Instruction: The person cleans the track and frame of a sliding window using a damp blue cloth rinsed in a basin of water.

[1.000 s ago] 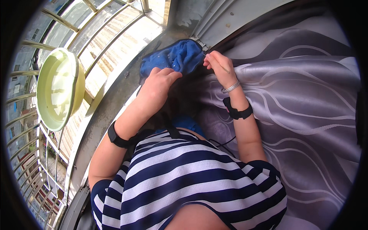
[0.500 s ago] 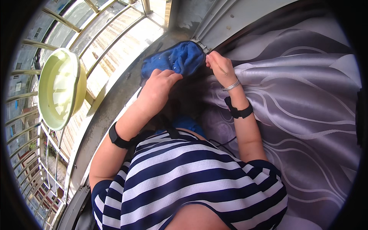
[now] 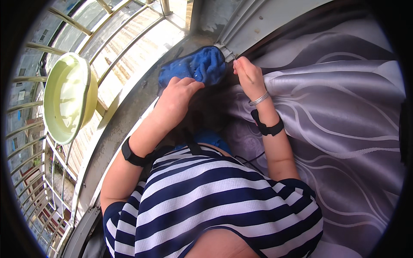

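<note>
A crumpled blue cloth (image 3: 195, 64) with a dark edge lies at the inner end of the window sill. My left hand (image 3: 174, 99) is closed at the cloth's near edge, its fingers bent over it and the thumb out of sight. To the right, my right hand (image 3: 250, 79) is raised in a pinch beside the window track (image 3: 227, 52). A thin, pale stick (image 3: 251, 80) shows against this hand, and its far end is hard to make out near the fingertips. Both wrists wear black bands; a silver bangle (image 3: 259, 99) circles the right one.
A pale green plastic basin (image 3: 64, 101) stands tilted at the left against metal window bars (image 3: 32, 81). Grey, shiny curtain (image 3: 331, 112) fabric hangs along the right side. The grey sill (image 3: 124, 107) curves between the bars and my body.
The cloth's right edge has drawn in slightly to the left, away from my right hand. My right hand has shifted a little to the right. My left hand stays nearly in place.
</note>
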Tool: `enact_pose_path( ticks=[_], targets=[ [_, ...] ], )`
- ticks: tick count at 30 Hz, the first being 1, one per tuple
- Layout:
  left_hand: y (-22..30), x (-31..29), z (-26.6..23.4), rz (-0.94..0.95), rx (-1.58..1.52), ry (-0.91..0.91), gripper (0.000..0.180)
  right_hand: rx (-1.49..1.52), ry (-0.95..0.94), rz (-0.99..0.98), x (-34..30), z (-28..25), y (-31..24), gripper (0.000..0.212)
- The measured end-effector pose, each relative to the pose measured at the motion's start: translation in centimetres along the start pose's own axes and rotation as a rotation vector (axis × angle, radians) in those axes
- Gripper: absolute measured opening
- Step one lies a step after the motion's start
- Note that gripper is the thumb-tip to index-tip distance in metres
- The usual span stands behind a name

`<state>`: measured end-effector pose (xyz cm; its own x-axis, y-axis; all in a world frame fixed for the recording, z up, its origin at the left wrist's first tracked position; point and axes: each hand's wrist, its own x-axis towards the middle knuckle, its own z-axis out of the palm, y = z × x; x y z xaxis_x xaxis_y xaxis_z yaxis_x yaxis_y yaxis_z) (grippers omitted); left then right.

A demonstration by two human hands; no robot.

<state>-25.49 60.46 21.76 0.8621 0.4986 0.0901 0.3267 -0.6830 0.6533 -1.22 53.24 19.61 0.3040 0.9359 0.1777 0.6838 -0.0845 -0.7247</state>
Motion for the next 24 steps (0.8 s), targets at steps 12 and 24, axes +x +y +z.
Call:
enact_pose_path(
  ticks=[12, 24],
  targets=[
    [0.0, 0.1, 0.2, 0.017, 0.022, 0.015, 0.038, -0.231, 0.121, -0.262, 0.1, 1.8, 1.4, 0.022],
    [0.1, -0.1, 0.2, 0.028, -0.007, 0.032, 0.038, -0.346, 0.139, -0.380, 0.1, 2.5, 1.5, 0.020]
  ],
)
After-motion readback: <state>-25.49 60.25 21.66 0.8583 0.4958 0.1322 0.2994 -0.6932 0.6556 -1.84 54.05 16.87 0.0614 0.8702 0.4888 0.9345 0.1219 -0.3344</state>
